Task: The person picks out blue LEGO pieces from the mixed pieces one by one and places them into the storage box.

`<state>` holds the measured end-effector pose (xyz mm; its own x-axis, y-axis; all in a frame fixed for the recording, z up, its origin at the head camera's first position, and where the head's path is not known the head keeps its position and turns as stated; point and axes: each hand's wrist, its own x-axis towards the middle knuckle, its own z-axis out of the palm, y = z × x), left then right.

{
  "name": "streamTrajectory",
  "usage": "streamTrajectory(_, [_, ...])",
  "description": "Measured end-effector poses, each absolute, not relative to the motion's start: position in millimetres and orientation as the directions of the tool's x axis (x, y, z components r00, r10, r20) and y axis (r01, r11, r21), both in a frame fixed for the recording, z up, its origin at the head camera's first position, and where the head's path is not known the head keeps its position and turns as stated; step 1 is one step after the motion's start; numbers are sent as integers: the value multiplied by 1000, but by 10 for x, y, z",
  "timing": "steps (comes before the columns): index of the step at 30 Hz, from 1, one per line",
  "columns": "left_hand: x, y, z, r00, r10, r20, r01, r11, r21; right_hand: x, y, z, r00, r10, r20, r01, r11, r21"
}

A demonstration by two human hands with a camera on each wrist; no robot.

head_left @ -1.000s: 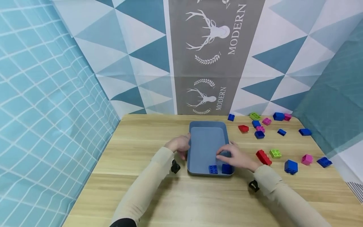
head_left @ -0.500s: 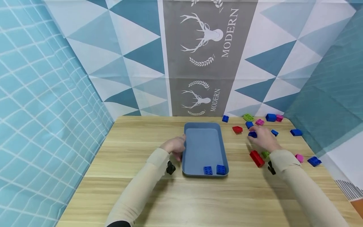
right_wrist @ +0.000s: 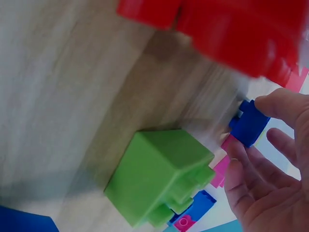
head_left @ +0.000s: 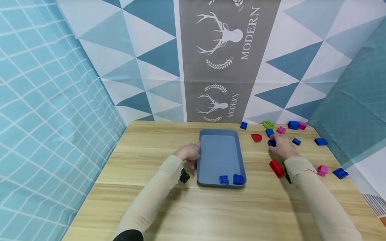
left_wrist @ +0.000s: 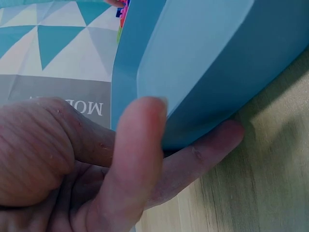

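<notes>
At the left side of a blue-grey tray (head_left: pixel 219 154), my left hand (head_left: pixel 189 152) grips the wall, thumb at the rim and a finger against the underside in the left wrist view. Two blue toy bricks, one (head_left: pixel 223 179) left of the other (head_left: pixel 237 179), lie at the tray's near end. Right of the tray, my right hand (head_left: pixel 283 146) pinches a blue building brick (right_wrist: pixel 250 123) between thumb and fingertips. Pink brick parts (right_wrist: pixel 222 169) show right beside those fingers. Below the hand, a green brick (right_wrist: pixel 157 169) is partly hidden by the wrist in the head view.
A long red brick (head_left: pixel 276 168) lies nearer me, and a smaller red one (head_left: pixel 256 137) lies right of the tray. Several blue, pink and green bricks are scattered toward the back and right, including a pink brick (head_left: pixel 322 170). Patterned cloth hangs behind the wooden table (head_left: pixel 193 211).
My right hand has left the tray's near right corner, moved right and back to the loose bricks, and taken hold of a blue brick. The left hand stays at the tray.
</notes>
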<state>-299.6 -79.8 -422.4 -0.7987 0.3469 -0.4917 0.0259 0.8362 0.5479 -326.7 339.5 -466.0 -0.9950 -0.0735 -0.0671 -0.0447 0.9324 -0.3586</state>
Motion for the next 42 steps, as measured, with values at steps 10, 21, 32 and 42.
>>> streamTrajectory(10, [-3035,-747,-4231,-800,329,-502,41,864,502,-3241,3391,-4602,-990,-83,-114,-31,918,-396])
streamTrajectory(21, [-3046,-729,-4227,-797,306,-520,33,883,469,-3087,2966,-4518,-982,-191,4,-157,791,-591])
streamTrajectory(32, [-3021,-718,-4239,-801,298,-519,15,877,480,-2969,2509,-4499,-931,-341,127,-343,707,-619])
streamTrajectory(42, [-3021,-724,-4203,-806,296,-513,7,871,492,-2893,2257,-4470,-896,-420,147,-413,664,-623])
